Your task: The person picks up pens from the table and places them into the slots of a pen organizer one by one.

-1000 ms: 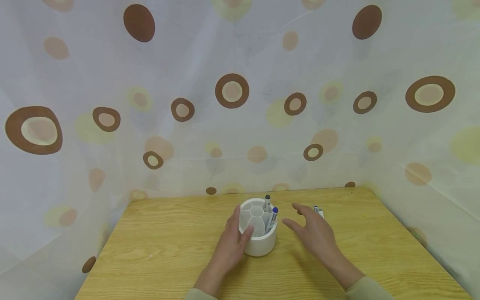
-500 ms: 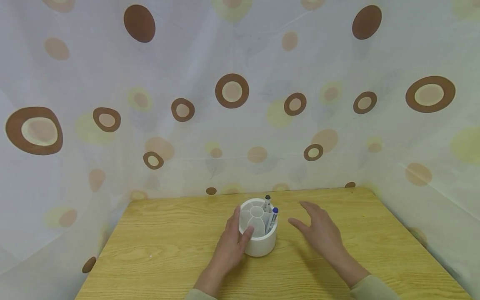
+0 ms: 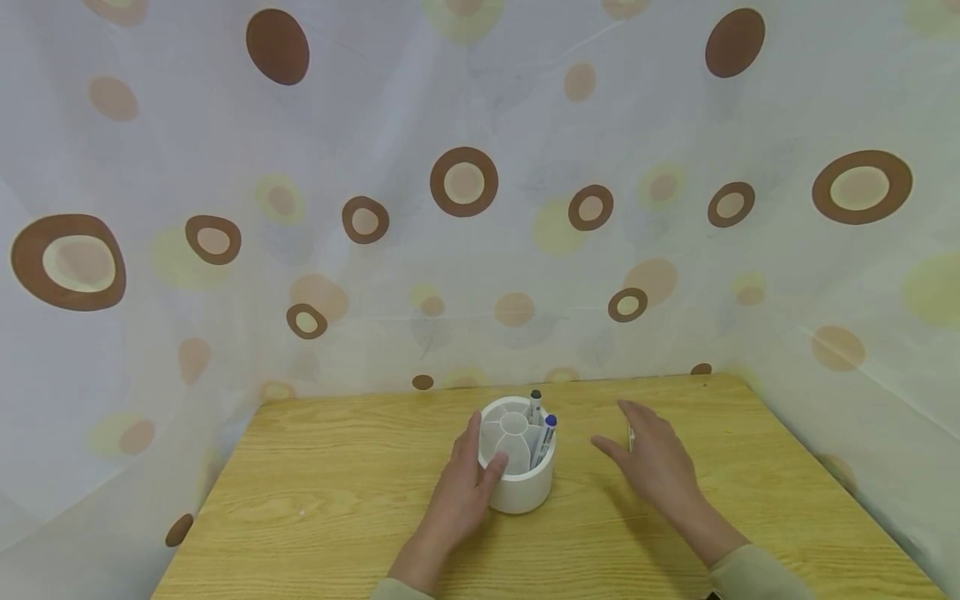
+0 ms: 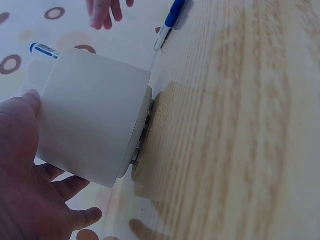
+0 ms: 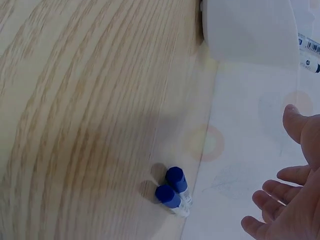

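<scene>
A round white pen holder [image 3: 521, 493] with divided compartments stands on the wooden table. One marker with a dark cap [image 3: 535, 402] and one with a blue cap [image 3: 546, 437] stand in its right-hand compartments. My left hand [image 3: 459, 492] grips the holder's left side, thumb at the rim and fingers round the wall. To the right, my right hand [image 3: 656, 458] hovers above the table, fingers apart and holding nothing. Two blue-capped markers [image 5: 172, 192] lie side by side on the table near it in the right wrist view; the head view shows only a sliver behind the hand.
The wooden tabletop [image 3: 337, 483] stretches to both sides of the holder. A pale curtain with brown and beige spots [image 3: 517, 250] closes off the back and both sides of the table.
My right hand has drifted right, away from the holder, and now mostly covers the loose markers in the head view. The left hand and the holder have stayed in place.
</scene>
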`<state>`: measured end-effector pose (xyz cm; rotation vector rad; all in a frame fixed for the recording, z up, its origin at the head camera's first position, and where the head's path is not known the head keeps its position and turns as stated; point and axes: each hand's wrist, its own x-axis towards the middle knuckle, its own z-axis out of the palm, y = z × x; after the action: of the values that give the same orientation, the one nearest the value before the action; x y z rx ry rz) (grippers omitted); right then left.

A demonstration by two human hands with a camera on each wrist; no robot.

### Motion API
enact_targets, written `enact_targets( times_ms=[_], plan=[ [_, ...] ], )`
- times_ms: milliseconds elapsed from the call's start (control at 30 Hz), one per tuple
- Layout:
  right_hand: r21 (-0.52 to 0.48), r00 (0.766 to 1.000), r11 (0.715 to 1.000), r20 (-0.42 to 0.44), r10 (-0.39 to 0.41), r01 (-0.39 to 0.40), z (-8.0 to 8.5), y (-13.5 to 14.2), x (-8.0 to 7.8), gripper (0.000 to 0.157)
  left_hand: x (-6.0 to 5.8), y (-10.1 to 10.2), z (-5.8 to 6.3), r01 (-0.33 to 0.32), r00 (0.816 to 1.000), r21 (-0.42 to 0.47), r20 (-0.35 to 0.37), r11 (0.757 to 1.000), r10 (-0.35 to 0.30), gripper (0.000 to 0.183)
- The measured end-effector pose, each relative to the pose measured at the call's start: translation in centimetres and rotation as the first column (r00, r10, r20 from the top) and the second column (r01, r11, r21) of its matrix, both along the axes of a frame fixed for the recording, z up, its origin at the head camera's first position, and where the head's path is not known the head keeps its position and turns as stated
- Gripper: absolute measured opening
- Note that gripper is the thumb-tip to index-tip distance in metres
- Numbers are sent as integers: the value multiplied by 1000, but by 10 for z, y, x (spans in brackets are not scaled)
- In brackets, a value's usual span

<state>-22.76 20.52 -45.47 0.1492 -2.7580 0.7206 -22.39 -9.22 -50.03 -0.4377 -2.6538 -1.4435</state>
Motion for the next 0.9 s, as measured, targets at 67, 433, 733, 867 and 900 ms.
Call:
enact_targets(
  times_ms=[67,433,733,867,900],
  plan=[
    [6,1000,1000,2,-6,6,-2,3,-1,80,0,0,0,0,1000,3,-4,1000,0,80],
    [25,999,999,39,-21,20,-10,19,-5,85,0,-1,-2,7,1000,-3,-9,1000,-7,80],
    [66,997,997,67,-43,38,-16,33,-9,86,-1,-1,-3,7,1000,-5,-8,1000,-7,81],
    [61,994,997,99,-53,48,-15,36,-9,88,-1,-1,-3,4,1000,-5,-14,1000,-4,82],
    [60,993,997,108,-56,50,-15,36,-9,89,-1,-1,-3,3,1000,-5,-14,1000,-3,82]
  ],
)
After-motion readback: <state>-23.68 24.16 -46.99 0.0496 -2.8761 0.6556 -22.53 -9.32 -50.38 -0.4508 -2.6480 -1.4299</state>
